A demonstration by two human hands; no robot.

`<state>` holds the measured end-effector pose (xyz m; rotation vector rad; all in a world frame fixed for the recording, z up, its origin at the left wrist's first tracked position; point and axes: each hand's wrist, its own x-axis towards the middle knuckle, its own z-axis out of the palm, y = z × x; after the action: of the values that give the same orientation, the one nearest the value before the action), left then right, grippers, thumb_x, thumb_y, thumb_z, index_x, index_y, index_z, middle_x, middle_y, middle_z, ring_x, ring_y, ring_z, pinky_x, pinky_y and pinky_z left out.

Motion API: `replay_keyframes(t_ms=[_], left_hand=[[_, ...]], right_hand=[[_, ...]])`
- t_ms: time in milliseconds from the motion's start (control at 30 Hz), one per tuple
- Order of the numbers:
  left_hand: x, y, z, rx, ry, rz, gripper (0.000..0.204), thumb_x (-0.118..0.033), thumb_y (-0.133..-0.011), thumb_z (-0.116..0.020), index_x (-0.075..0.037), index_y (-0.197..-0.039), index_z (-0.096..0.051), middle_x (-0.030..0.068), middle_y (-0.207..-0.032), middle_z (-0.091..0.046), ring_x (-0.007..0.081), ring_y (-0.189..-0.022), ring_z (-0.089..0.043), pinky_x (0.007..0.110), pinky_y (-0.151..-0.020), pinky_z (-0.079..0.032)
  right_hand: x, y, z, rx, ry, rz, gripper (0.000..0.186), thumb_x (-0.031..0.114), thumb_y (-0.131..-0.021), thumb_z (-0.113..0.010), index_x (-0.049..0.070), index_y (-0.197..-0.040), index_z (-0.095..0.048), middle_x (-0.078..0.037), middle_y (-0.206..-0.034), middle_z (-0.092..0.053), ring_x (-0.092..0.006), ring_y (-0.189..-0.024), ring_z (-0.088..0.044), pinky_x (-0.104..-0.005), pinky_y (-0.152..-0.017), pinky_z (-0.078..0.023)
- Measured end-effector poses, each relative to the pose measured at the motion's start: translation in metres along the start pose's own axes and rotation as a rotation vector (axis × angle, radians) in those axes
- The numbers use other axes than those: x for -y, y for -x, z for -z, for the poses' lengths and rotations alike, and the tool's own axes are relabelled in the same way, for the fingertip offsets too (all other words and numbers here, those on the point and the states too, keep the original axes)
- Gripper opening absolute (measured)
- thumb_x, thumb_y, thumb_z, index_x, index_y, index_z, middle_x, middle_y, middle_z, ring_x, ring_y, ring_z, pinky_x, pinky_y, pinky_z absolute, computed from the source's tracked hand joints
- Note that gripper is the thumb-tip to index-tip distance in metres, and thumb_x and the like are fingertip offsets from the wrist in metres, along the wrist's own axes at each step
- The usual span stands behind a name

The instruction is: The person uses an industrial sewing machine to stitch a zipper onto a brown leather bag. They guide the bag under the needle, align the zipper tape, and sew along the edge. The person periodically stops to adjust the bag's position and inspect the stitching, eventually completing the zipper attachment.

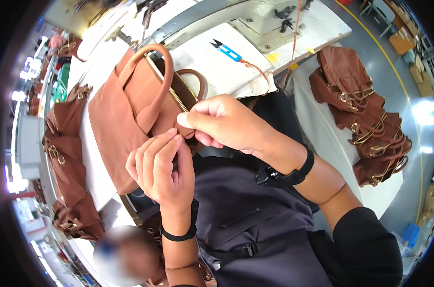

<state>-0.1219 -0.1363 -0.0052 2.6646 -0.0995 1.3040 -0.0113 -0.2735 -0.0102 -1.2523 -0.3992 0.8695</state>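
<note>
Pinching brown bag, right hand, left hand beside it, fingers bent

Illumination: bright overall. White lights at the left rim are blown out; a glare patch marks the floor at right. The white tabletop, far left, is overexposed. The brown bag is acceptably sharp. Defects: blurred round patch, near left; bowed yellow floor line; blackened corners.
</note>
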Motion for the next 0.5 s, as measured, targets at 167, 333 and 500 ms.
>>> replay_keyframes(t_ms=[167,333,500], left_hand=[[0.002,-0.001,-0.001,0.044,-0.013,-0.028,0.028,0.003,-0.078,-0.082,-0.014,-0.096,-0.068,-0.0003,-0.099,-0.076,0.0204,-0.088,-0.071,0.035,-0.087,-0.046],[0.001,0.001,-0.006,0.024,-0.035,-0.034,0.029,0.003,-0.078,-0.082,-0.014,-0.097,-0.068,0.0001,-0.1,-0.076,0.0215,-0.088,-0.071,0.036,-0.086,-0.046],[0.005,0.002,-0.003,0.041,-0.031,-0.047,0.029,0.002,-0.076,-0.084,-0.013,-0.096,-0.069,0.0006,-0.101,-0.076,0.0217,-0.086,-0.07,0.036,-0.084,-0.047]], right_hand=[[-0.008,-0.004,0.008,0.003,0.277,0.202,0.04,0.035,-0.104,-0.067,0.002,-0.081,-0.069,0.001,-0.064,-0.06,-0.0041,-0.056,-0.05,-0.0242,-0.051,-0.039],[-0.024,-0.005,0.0,0.057,-0.307,0.027,0.033,0.029,-0.103,-0.07,0.001,-0.084,-0.07,0.002,-0.068,-0.06,-0.0029,-0.057,-0.048,-0.0216,-0.049,-0.036],[-0.027,-0.002,-0.005,0.063,-0.503,-0.066,0.029,0.024,-0.103,-0.069,0.001,-0.087,-0.07,0.002,-0.071,-0.061,-0.002,-0.056,-0.047,-0.0198,-0.048,-0.034]])
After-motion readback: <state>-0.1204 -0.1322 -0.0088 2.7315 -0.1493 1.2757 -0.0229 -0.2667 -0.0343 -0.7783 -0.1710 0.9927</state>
